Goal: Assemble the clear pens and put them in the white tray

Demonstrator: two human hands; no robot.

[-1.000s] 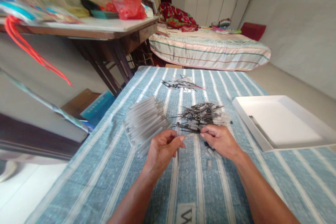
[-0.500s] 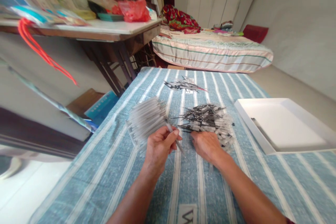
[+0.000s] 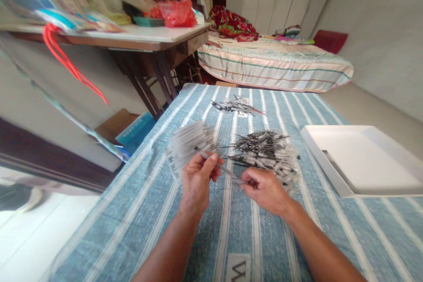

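Observation:
A grey pen barrel (image 3: 224, 169) with a dark end is pinched in my left hand (image 3: 200, 178), its tip slanting down toward the right. My right hand (image 3: 264, 187) is closed on a small translucent piece (image 3: 239, 181) that meets or nearly meets the barrel's tip. Beyond my left hand lies a pile of pale translucent barrels (image 3: 188, 141), side by side. A tangled heap of black and clear pen parts (image 3: 267, 150) is just beyond my right hand. Farther off sits a smaller bunch of dark thin pieces (image 3: 236, 106).
A white open tray (image 3: 366, 158) with a dark strip inside stands at the right on the striped cloth (image 3: 158, 238). At the left is a desk (image 3: 139, 39) with bags and a red cord (image 3: 72, 68). A bed (image 3: 274, 64) stands behind.
My right hand has drawn back from the heap's edge and now holds a small piece by the barrel's tip. The barrel in my left hand has tilted flatter. The view has shifted slightly.

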